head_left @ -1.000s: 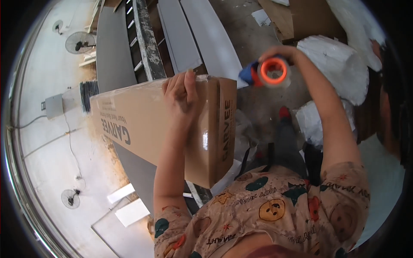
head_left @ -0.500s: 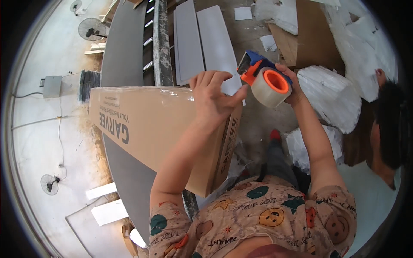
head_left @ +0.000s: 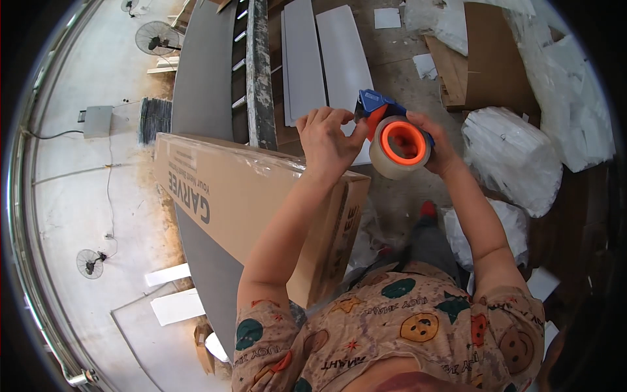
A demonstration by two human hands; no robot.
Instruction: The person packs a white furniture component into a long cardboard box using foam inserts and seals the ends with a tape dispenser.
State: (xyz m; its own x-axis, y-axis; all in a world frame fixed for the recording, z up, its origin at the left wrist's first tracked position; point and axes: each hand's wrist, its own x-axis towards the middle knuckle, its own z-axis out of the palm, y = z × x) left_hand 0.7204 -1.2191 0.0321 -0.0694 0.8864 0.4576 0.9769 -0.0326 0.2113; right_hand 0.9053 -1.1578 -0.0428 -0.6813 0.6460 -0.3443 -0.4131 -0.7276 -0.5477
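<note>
My right hand (head_left: pixel 439 145) grips a tape dispenser (head_left: pixel 380 103) with a blue and orange body, held above the right end of a long carton. Its roll of clear tape (head_left: pixel 386 171) sits on an orange hub facing up. My left hand (head_left: pixel 326 142) is raised over the carton's top edge beside the dispenser's front end. Thumb and forefinger are bent together there in a pinch; whether tape lies between them is too small to tell. The brown cardboard carton (head_left: pixel 241 189) stands on its narrow side, with shiny clear tape (head_left: pixel 251 162) along its upper edge.
The carton rests on a grey work surface (head_left: pixel 206 78) beside a worn metal rail (head_left: pixel 260 78). Pale panels (head_left: pixel 343 59) lie beyond it. Wrapped white bundles (head_left: pixel 513 157) and cardboard sheets (head_left: pixel 499 65) are on the right. Wall fans (head_left: pixel 90 264) hang at left.
The dispenser has turned and come slightly down, toward my left hand. My left thumb and forefinger have drawn closer together. A person at the right edge has gone out of view.
</note>
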